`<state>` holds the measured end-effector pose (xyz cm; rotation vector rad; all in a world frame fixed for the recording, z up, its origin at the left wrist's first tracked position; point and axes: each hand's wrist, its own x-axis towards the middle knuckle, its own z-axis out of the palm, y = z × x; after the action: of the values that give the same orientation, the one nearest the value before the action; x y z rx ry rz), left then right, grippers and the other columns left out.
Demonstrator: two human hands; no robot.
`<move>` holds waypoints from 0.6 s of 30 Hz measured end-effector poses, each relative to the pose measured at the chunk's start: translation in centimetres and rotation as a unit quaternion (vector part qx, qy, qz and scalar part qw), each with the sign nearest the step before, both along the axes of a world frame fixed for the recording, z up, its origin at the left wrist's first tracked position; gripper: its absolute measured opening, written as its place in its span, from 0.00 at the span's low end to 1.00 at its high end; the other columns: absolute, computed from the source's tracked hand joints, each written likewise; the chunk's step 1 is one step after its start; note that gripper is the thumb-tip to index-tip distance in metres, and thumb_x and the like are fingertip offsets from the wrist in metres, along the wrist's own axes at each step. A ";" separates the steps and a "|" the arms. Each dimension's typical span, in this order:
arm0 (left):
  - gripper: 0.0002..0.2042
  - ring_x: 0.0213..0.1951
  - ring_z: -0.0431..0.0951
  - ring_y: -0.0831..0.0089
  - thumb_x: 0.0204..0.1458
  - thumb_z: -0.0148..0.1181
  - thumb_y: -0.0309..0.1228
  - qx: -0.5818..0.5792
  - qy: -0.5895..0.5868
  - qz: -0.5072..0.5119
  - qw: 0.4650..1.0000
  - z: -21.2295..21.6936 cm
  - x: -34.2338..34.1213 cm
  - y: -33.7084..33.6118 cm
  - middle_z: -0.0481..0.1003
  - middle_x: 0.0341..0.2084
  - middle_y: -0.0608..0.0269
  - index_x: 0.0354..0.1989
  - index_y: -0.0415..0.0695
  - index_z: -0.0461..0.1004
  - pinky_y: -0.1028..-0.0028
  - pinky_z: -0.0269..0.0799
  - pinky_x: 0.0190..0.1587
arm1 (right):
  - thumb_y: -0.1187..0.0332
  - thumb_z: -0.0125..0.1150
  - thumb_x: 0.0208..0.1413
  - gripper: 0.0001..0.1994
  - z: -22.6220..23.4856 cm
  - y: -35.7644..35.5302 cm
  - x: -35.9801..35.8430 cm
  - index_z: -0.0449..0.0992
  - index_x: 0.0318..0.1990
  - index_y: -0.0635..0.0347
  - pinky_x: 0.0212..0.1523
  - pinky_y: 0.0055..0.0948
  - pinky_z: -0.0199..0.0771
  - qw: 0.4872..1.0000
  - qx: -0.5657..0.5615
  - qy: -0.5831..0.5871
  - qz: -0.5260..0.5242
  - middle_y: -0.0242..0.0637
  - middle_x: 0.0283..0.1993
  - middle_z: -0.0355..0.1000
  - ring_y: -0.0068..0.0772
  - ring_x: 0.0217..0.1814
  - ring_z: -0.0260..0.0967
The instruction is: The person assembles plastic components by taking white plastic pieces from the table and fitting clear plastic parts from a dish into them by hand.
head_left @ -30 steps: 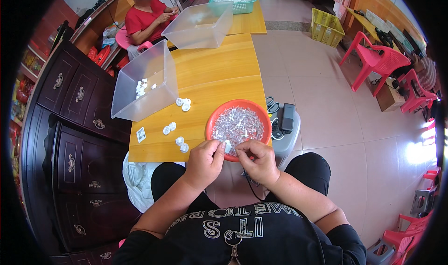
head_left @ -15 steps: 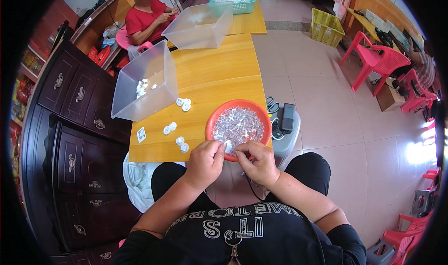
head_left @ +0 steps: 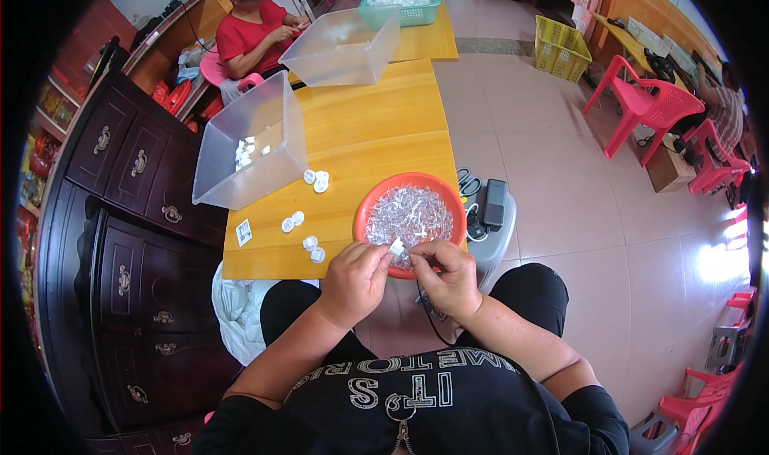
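Observation:
Over the near edge of an orange-red bowl [head_left: 460,219], my left hand [head_left: 352,283] pinches a small white plastic piece [head_left: 396,247] between thumb and fingers. My right hand [head_left: 448,283] is closed in a pinch right beside that piece; what its fingertips hold, if anything, is too small to make out. Many thin clear plastic bits [head_left: 407,208] fill the bowl. Left of it, round white plastic pieces lie on the wooden table [head_left: 376,150] in small groups, one group [head_left: 313,249] closest to my left hand.
A clear bin [head_left: 282,122] with several white pieces stands at the left, another clear bin [head_left: 344,58] farther back. A person in red [head_left: 248,38] sits beyond. A square printed label [head_left: 243,232] lies near the left edge. Scissors [head_left: 468,182] and a dark box [head_left: 494,203] rest right of the bowl.
The white piece has turned in my left fingers, from its flat round face to a side view. My right fingers have shifted slightly at it.

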<state>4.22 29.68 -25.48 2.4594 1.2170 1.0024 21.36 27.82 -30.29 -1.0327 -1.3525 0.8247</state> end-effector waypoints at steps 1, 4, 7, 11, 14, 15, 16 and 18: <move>0.04 0.29 0.75 0.53 0.51 0.60 0.23 -0.001 -0.008 -0.003 1.000 -0.1 0.0 -0.1 0.74 0.25 0.52 0.34 0.36 0.74 0.62 0.71 0.32 | 0.79 0.64 0.50 0.04 0.1 0.0 0.0 0.78 0.34 0.65 0.28 0.25 0.72 1.000 0.001 0.000 -0.001 0.40 0.27 0.74 0.29 0.27 0.74; 0.05 0.30 0.75 0.53 0.52 0.59 0.23 -0.001 -0.020 -0.011 1.000 -0.3 0.0 0.0 0.75 0.26 0.52 0.35 0.36 0.75 0.62 0.71 0.32 | 0.79 0.64 0.50 0.04 0.1 0.0 0.1 0.78 0.34 0.65 0.28 0.25 0.72 1.000 0.006 -0.003 -0.005 0.39 0.27 0.74 0.29 0.27 0.74; 0.05 0.30 0.76 0.53 0.52 0.59 0.23 -0.003 -0.025 -0.016 1.000 -0.4 0.0 0.0 0.76 0.26 0.51 0.36 0.35 0.75 0.62 0.72 0.33 | 0.79 0.64 0.50 0.04 0.2 0.0 0.1 0.78 0.34 0.65 0.28 0.25 0.72 1.000 0.016 -0.013 0.002 0.39 0.27 0.74 0.29 0.27 0.74; 0.05 0.30 0.76 0.53 0.52 0.59 0.23 -0.017 -0.030 -0.005 0.999 -0.1 0.0 -0.1 0.76 0.27 0.51 0.36 0.35 0.75 0.63 0.72 0.33 | 0.80 0.64 0.50 0.05 0.1 -0.1 -0.3 0.77 0.36 0.66 0.30 0.23 0.73 1.000 0.013 0.016 0.003 0.38 0.28 0.75 0.26 0.30 0.75; 0.05 0.31 0.76 0.52 0.52 0.59 0.22 -0.014 -0.024 0.014 1.000 -0.2 -0.2 0.0 0.76 0.27 0.51 0.36 0.35 0.75 0.63 0.72 0.34 | 0.80 0.64 0.51 0.06 -0.2 -0.2 -0.7 0.77 0.37 0.66 0.32 0.21 0.74 0.994 -0.016 0.109 0.016 0.37 0.28 0.75 0.24 0.31 0.75; 0.05 0.31 0.76 0.52 0.52 0.59 0.22 -0.014 -0.024 0.013 1.000 -0.2 -0.2 0.0 0.76 0.27 0.51 0.36 0.35 0.75 0.63 0.72 0.34 | 0.80 0.64 0.51 0.06 -0.3 -0.2 -0.8 0.76 0.37 0.66 0.33 0.21 0.74 0.985 -0.043 0.167 0.027 0.37 0.28 0.76 0.23 0.32 0.75; 0.05 0.30 0.76 0.52 0.52 0.58 0.22 -0.005 -0.026 0.007 1.000 -0.2 -0.2 0.0 0.75 0.27 0.50 0.36 0.35 0.74 0.64 0.72 0.33 | 0.80 0.64 0.51 0.06 -0.6 -0.1 -0.6 0.76 0.37 0.66 0.33 0.21 0.74 0.985 -0.043 0.166 0.027 0.37 0.28 0.76 0.23 0.32 0.75; 0.04 0.29 0.76 0.53 0.53 0.57 0.21 0.003 -0.028 0.001 1.000 -0.1 -0.2 0.0 0.75 0.26 0.49 0.36 0.35 0.73 0.64 0.71 0.32 | 0.80 0.65 0.50 0.05 -1.1 0.0 -0.2 0.77 0.36 0.66 0.32 0.21 0.73 0.996 -0.038 0.079 0.031 0.37 0.29 0.76 0.23 0.30 0.74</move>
<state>4.04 29.70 -25.59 2.4190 1.2000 1.0686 21.18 27.80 -31.42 -0.9667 -1.2307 0.9898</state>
